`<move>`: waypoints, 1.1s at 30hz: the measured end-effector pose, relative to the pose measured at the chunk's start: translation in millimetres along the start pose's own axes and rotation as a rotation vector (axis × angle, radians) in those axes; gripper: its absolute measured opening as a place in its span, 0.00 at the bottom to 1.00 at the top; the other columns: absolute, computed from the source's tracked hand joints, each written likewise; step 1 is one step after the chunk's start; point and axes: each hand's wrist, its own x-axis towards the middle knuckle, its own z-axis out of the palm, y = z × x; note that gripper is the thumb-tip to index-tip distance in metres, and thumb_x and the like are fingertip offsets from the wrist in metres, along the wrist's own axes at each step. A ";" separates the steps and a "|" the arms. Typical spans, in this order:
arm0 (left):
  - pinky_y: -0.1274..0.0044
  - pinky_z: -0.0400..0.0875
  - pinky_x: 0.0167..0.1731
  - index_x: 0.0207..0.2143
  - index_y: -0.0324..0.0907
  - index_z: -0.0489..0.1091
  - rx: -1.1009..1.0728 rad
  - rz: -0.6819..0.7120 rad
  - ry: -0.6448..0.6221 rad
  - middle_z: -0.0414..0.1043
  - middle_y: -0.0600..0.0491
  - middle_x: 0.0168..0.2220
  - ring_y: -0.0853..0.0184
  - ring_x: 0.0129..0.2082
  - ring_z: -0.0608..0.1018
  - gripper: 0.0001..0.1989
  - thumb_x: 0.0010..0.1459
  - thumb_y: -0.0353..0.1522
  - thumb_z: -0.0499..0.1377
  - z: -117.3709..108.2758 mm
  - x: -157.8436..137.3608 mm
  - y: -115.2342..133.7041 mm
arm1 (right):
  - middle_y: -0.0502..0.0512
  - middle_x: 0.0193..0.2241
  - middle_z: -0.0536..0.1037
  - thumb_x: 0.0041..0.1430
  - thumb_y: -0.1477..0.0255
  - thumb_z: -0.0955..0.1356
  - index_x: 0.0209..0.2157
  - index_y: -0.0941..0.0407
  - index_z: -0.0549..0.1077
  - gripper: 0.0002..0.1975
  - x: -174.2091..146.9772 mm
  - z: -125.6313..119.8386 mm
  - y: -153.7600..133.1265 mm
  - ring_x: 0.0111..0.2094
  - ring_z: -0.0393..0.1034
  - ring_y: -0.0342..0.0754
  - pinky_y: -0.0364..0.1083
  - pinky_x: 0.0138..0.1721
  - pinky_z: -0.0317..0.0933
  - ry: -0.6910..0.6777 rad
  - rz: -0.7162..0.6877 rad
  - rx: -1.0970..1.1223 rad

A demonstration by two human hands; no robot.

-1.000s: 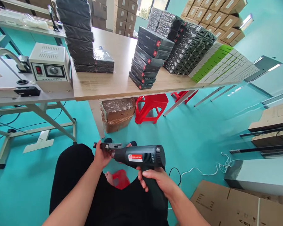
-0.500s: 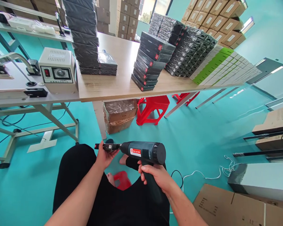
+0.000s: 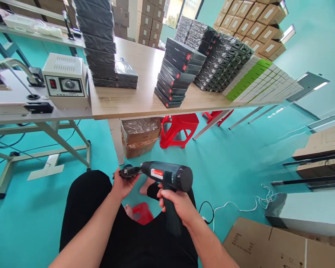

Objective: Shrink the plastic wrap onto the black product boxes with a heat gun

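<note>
Teal floor (image 3: 240, 156) spreads out under me, and my black-clad lap fills the bottom of the view. A flattened cardboard box (image 3: 270, 242) lies on the floor at my right, with a white cord (image 3: 240, 205) trailing past it. My right hand (image 3: 175, 203) is closed around the handle of a dark heat gun (image 3: 167, 175), its nozzle pointing left. My left hand (image 3: 122, 184) grips a small flat black package (image 3: 127, 172) by its near edge, and the nozzle tip sits right against the package's right end, above my knees. Past my legs, a red stool (image 3: 178, 128) and a wrapped brown carton (image 3: 139, 136) stand under the wooden bench (image 3: 134, 100). On the bench, a leaning stack of black boxes (image 3: 178, 72) sits near the front edge, a taller black stack (image 3: 96, 37) to its left, and rows of white and green boxes (image 3: 262, 80) to the right. A beige control unit (image 3: 65, 80) sits on the grey stand at left. Brown cartons (image 3: 257, 22) are piled against the far wall.
</note>
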 end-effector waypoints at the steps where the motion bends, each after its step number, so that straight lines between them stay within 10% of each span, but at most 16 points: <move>1: 0.60 0.76 0.35 0.40 0.37 0.68 -0.016 -0.023 -0.014 0.73 0.41 0.36 0.53 0.38 0.79 0.22 0.58 0.47 0.52 0.6 -0.9 0.8 | 0.55 0.29 0.77 0.51 0.68 0.70 0.40 0.60 0.74 0.14 -0.2 -1.7 -0.4 0.23 0.69 0.44 0.43 0.23 0.64 0.046 0.014 -0.007; 7: 0.69 0.77 0.28 0.36 0.38 0.69 -0.036 -0.026 -0.017 0.73 0.48 0.30 0.62 0.28 0.78 0.18 0.59 0.45 0.52 0.4 0.6 2.5 | 0.57 0.29 0.78 0.48 0.70 0.70 0.39 0.62 0.75 0.15 -10.7 -3.6 4.1 0.24 0.70 0.46 0.44 0.23 0.64 -0.155 0.064 0.027; 16: 0.62 0.77 0.36 0.45 0.35 0.66 -0.048 -0.071 -0.009 0.69 0.37 0.45 0.46 0.48 0.74 0.25 0.57 0.47 0.54 2.7 -7.9 2.9 | 0.56 0.30 0.77 0.54 0.70 0.67 0.40 0.61 0.73 0.13 -6.2 -29.3 4.4 0.25 0.70 0.45 0.42 0.22 0.65 0.045 0.064 0.108; 33: 0.61 0.78 0.34 0.44 0.39 0.68 -0.021 -0.116 0.055 0.71 0.42 0.40 0.49 0.45 0.75 0.21 0.56 0.45 0.56 5.7 -12.0 0.7 | 0.56 0.30 0.78 0.52 0.68 0.69 0.40 0.60 0.73 0.14 3.4 -32.2 0.0 0.25 0.70 0.45 0.43 0.24 0.65 0.028 0.046 0.018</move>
